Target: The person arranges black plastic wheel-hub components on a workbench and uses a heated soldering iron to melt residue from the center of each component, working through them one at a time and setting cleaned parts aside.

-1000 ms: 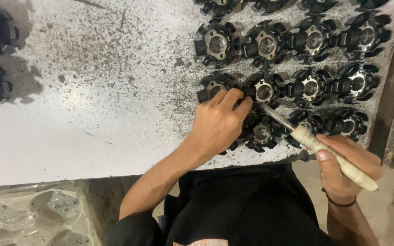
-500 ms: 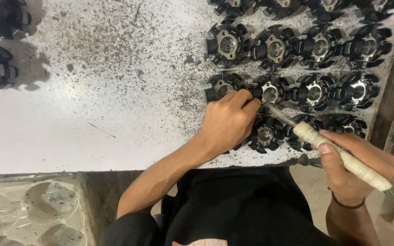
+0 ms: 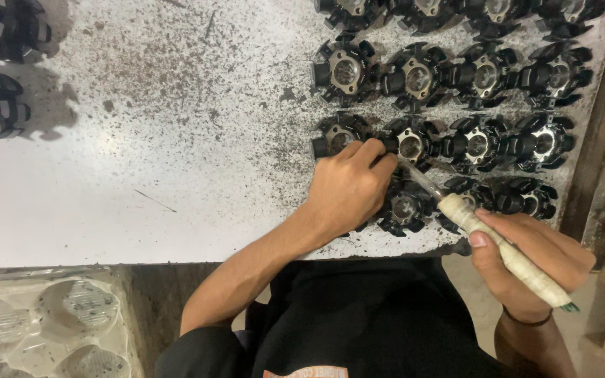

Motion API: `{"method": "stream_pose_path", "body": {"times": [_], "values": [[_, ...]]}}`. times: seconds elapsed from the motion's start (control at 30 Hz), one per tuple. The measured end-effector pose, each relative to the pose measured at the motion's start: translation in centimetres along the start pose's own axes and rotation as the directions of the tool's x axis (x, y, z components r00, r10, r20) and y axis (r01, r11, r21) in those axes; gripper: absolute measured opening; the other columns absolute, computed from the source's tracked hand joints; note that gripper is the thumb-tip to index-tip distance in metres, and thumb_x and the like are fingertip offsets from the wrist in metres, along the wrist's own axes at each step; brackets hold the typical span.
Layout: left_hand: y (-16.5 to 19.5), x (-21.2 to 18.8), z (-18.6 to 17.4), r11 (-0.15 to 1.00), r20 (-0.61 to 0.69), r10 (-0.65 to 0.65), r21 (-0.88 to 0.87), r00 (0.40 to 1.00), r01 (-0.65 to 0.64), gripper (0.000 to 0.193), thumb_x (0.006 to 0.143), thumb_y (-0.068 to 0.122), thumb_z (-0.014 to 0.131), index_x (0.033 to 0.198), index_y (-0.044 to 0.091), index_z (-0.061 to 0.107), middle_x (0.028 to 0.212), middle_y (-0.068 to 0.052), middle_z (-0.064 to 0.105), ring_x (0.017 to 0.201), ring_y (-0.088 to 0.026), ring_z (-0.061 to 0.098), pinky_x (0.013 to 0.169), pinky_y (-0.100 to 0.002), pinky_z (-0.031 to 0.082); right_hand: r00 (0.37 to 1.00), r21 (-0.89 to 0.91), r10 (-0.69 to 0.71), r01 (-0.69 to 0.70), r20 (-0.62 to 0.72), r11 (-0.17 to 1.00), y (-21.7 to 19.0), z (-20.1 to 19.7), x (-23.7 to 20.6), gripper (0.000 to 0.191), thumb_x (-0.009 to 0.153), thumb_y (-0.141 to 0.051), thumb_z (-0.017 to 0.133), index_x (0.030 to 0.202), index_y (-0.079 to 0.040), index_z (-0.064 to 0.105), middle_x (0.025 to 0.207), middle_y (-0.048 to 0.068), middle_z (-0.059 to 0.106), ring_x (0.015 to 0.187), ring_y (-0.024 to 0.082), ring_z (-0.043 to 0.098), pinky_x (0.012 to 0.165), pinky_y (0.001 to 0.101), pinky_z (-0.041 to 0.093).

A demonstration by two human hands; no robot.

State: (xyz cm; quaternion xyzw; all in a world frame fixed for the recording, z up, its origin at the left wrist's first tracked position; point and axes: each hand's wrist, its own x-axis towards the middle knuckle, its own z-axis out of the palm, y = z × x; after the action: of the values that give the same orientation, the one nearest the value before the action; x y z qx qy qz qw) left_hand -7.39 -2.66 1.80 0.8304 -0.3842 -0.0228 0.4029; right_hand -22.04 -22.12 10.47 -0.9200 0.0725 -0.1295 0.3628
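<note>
black part (image 3: 409, 143) steadied under left hand (image 3: 348, 189); right hand (image 3: 526, 255) grips taped tool (image 3: 498, 252).

Black part (image 3: 409, 145), tape-wrapped tool (image 3: 505, 253) slanted.

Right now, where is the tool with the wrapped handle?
In the head view, the tool with the wrapped handle is at lower right, held in the right hand, its tip reaching the black part beside the left hand.

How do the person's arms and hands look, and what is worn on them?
Both forearms are bare, with no gloves on the left hand or the right hand. A thin dark band circles the right wrist. A black short sleeve covers the left upper arm.
</note>
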Motion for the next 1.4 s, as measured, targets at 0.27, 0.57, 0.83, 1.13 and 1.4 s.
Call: {"method": "stream_pose_path", "body": {"times": [0.27, 0.57, 0.83, 1.13, 1.4], "values": [[-0.4, 0.1, 0.8, 1.000, 0.019, 0.025, -0.017, 1.000, -0.024, 0.025, 0.075, 0.000, 0.073, 0.100, 0.000, 0.070, 0.095, -0.010, 0.062, 0.086, -0.026, 0.068, 0.059, -0.038, 0.057, 0.997, -0.068, 0.077, -0.076, 0.018, 0.995, -1.2, -0.3, 1.6, 0.021, 0.094, -0.007, 0.078, 0.108, 0.008, 0.073, 0.088, 0.019, 0.073, 0.072, 0.019, 0.073, 0.056, 0.0216, 0.054], [2.4, 1.1, -6.2, 0.999, -0.025, 0.033, 0.019, 0.999, -0.032, 0.030, 0.082, -0.006, 0.069, 0.111, 0.003, 0.067, 0.082, -0.006, 0.063, 0.064, -0.020, 0.065, 0.048, -0.034, 0.048, 0.995, 0.234, -0.003, 0.026, -0.096, 0.972, 1.6, -1.8, 2.2, 0.013, 0.104, -0.004, 0.064, 0.109, 0.007, 0.067, 0.097, 0.018, 0.071, 0.079, 0.024, 0.075, 0.066, 0.0276, 0.065], [0.2, 7.6, -5.0, 0.993, -0.252, 0.049, 0.112, 0.967, -0.021, 0.035, 0.080, -0.001, 0.064, 0.115, 0.004, 0.068, 0.103, -0.007, 0.062, 0.090, -0.026, 0.064, 0.063, -0.036, 0.057, 0.964, 0.485, 0.079, 0.055, -0.253, 0.873, 6.8, 2.0, 4.9, 0.021, 0.101, -0.002, 0.062, 0.115, 0.011, 0.055, 0.107, 0.020, 0.069, 0.080, 0.028, 0.071, 0.074, 0.0350, 0.065], [-3.4, 5.9, 1.2, 0.993, -0.123, -0.090, 0.059, 0.988, 0.097, 0.021, 0.078, 0.000, 0.067, 0.098, 0.006, 0.071, 0.100, -0.009, 0.062, 0.090, -0.027, 0.066, 0.063, -0.039, 0.058, 0.987, 0.334, 0.128, -0.089, -0.095, 0.938, 5.9, 0.9, 6.6, 0.020, 0.101, -0.005, 0.067, 0.109, 0.013, 0.071, 0.089, 0.021, 0.070, 0.077, 0.023, 0.073, 0.070, 0.0245, 0.058], [-3.2, 6.1, 0.8, 0.996, -0.049, -0.060, 0.068, 0.997, 0.064, 0.025, 0.072, 0.001, 0.071, 0.097, 0.003, 0.070, 0.101, -0.011, 0.062, 0.091, -0.028, 0.067, 0.062, -0.038, 0.059, 0.994, 0.082, 0.095, -0.100, 0.059, 0.992, 3.3, -1.1, 9.4, 0.020, 0.098, -0.004, 0.073, 0.114, 0.009, 0.073, 0.087, 0.018, 0.072, 0.073, 0.017, 0.071, 0.063, 0.0201, 0.052]]}}
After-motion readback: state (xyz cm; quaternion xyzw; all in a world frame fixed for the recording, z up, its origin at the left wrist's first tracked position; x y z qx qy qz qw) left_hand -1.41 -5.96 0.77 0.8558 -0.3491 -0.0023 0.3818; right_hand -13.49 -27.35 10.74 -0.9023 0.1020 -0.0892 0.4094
